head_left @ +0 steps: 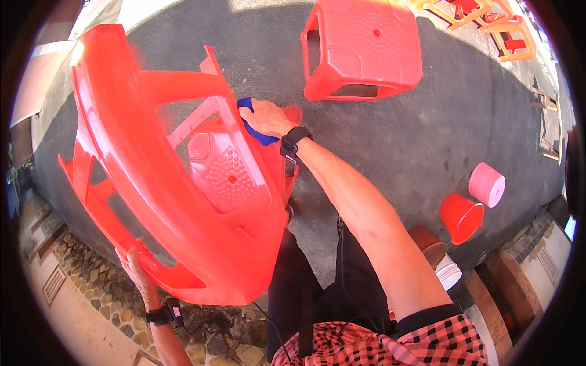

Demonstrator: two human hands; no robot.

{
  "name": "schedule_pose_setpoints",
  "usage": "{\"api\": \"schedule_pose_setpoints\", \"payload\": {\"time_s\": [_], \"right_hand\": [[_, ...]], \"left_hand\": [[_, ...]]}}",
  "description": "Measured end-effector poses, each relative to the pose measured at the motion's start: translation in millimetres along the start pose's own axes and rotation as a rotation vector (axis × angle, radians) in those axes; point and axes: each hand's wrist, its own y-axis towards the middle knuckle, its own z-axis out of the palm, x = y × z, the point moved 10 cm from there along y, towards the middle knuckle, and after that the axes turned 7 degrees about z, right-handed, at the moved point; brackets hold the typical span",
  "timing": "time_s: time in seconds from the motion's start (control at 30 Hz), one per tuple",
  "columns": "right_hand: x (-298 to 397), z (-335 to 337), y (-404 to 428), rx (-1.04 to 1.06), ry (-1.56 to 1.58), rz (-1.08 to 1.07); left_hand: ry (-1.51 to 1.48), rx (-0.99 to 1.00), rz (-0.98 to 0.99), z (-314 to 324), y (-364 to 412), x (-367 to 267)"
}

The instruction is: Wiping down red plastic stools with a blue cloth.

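Close before me, a glossy red plastic stool (123, 151) is tilted on its side. My left hand (133, 267) grips its frame at the lower left, thumb on the near face. A bunched blue cloth (263, 136) is in my right hand (268, 116), pressed against the stool's right-hand leg edge. Through the opening in the frame shows a dimpled seat (224, 178) with a round centre hole, seemingly of another red stool underneath; most of that one is hidden.
Another red stool (352, 50) stands upright on the dark pavement (439, 128) ahead. Orange stools (512, 36) are at the far right. A pink bucket (486, 184), a red bucket (460, 217), a brown container (428, 244) and a white bucket (447, 272) are on my right. Stone paving (105, 293) lies lower left.
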Motion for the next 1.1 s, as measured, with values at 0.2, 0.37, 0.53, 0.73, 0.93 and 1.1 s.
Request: {"api": "schedule_pose_setpoints", "payload": {"time_s": [0.2, 0.37, 0.53, 0.73, 0.93, 1.1], "right_hand": [[-10.5, 13.1, -154.8, -0.181, 0.174, -0.192], [-86.0, 53.7, -223.3, -0.175, 0.321, -0.005], [-51.1, 43.2, -232.1, -0.238, 0.420, 0.074], [28.8, 6.8, -298.1, -0.205, 0.587, -0.034], [24.0, 6.4, -284.5, -0.088, 0.687, -0.055], [-11.6, 9.8, -256.2, -0.065, 0.600, -0.001]], "left_hand": [[-0.045, -0.062, -0.103, -6.1, 10.6, 9.2], [0.084, 0.041, 0.081, 7.2, 4.2, -4.2], [0.091, 0.044, 0.169, 9.5, -12.4, -14.5], [0.990, -0.154, 0.516, 8.1, -50.9, -56.2], [0.510, 0.595, 0.443, 143.1, -161.7, -103.0], [0.363, 0.711, 0.442, 177.6, -172.0, -126.8]]}}
